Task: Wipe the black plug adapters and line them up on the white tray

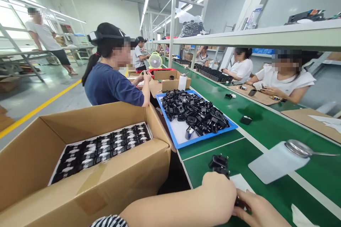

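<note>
My left hand [220, 193] is bent at the wrist and looks closed, its fingers turned away from view. Against it, the thumb and fingers of my right hand [257, 207] curl round a black plug adapter [238, 202], mostly hidden between the hands. Just beyond my left hand, black plug adapters [218, 162] with pins lie on the green bench [197, 168]. A piece of white paper [242, 182] is partly covered by my hands. To the right, a white bottle [279, 161] with a metal top appears tilted in the view.
A blue-rimmed tray [177, 145] heaped with black adapters is ahead. At left, an open cardboard box [128, 181] holds rows of black adapters [102, 147]. One co-worker [114, 81] sits beyond the box; others [287, 78] work across the bench. A shelf [255, 33] hangs above.
</note>
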Demonstrator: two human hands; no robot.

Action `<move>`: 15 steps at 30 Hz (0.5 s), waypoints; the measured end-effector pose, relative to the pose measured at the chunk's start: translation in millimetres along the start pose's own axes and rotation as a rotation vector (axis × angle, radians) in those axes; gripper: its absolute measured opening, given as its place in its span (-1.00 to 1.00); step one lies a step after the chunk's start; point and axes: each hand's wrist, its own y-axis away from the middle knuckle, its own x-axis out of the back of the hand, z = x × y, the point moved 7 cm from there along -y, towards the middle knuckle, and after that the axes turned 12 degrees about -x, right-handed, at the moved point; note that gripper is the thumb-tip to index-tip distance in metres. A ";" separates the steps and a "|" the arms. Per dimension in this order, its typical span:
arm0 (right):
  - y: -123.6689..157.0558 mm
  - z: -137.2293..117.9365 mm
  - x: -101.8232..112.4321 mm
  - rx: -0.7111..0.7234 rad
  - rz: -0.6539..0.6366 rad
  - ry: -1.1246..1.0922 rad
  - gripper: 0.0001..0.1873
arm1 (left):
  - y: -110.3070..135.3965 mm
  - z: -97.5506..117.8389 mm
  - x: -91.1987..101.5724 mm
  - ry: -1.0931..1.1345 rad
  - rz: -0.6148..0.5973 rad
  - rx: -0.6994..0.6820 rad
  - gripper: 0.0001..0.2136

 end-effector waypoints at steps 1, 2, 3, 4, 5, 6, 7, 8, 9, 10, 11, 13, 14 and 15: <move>-1.4 1.5 -0.7 -0.011 -0.010 -0.004 -0.84 | -0.9 -1.1 -3.0 0.006 -0.007 -0.014 -0.86; -2.6 3.1 -2.2 -0.024 -0.029 -0.008 -0.83 | -0.3 -2.6 -6.9 0.002 -0.034 -0.019 -0.86; -3.7 4.8 -3.9 -0.038 -0.050 -0.014 -0.81 | 1.7 -4.4 -11.4 -0.012 -0.075 -0.017 -0.88; -4.5 6.2 -5.8 -0.045 -0.071 -0.027 -0.78 | 5.1 -7.1 -15.8 -0.027 -0.119 -0.005 -0.89; -5.2 7.4 -7.2 -0.045 -0.082 -0.047 -0.75 | 9.4 -10.2 -19.1 -0.031 -0.144 0.008 -0.91; -5.8 8.6 -7.5 -0.040 -0.077 -0.072 -0.73 | 13.7 -13.2 -20.0 -0.014 -0.125 0.013 -0.93; -6.3 10.0 -6.6 -0.033 -0.055 -0.100 -0.73 | 18.1 -16.7 -18.7 0.033 -0.063 0.011 -0.93; -6.6 11.7 -5.2 -0.029 -0.026 -0.124 -0.74 | 22.8 -21.0 -16.3 0.109 0.023 0.009 -0.89; -6.6 13.8 -3.8 -0.033 0.000 -0.146 -0.73 | 27.8 -26.2 -13.9 0.206 0.112 0.007 -0.83; -6.4 15.9 -3.0 -0.042 0.014 -0.164 -0.72 | 32.6 -31.6 -12.4 0.307 0.185 0.005 -0.76; -6.0 17.6 -3.0 -0.053 0.013 -0.181 -0.72 | 36.6 -36.4 -11.9 0.393 0.228 0.003 -0.70; -4.1 17.9 -5.1 -0.065 -0.030 -0.206 -0.73 | 40.4 -40.3 -13.0 0.450 0.212 0.002 -0.60; -2.9 16.5 -5.9 -0.065 -0.049 -0.209 -0.74 | 40.1 -39.1 -12.5 0.410 0.182 -0.004 -0.60; -1.5 14.0 -6.6 -0.062 -0.066 -0.204 -0.76 | 38.3 -36.5 -11.8 0.336 0.142 -0.006 -0.62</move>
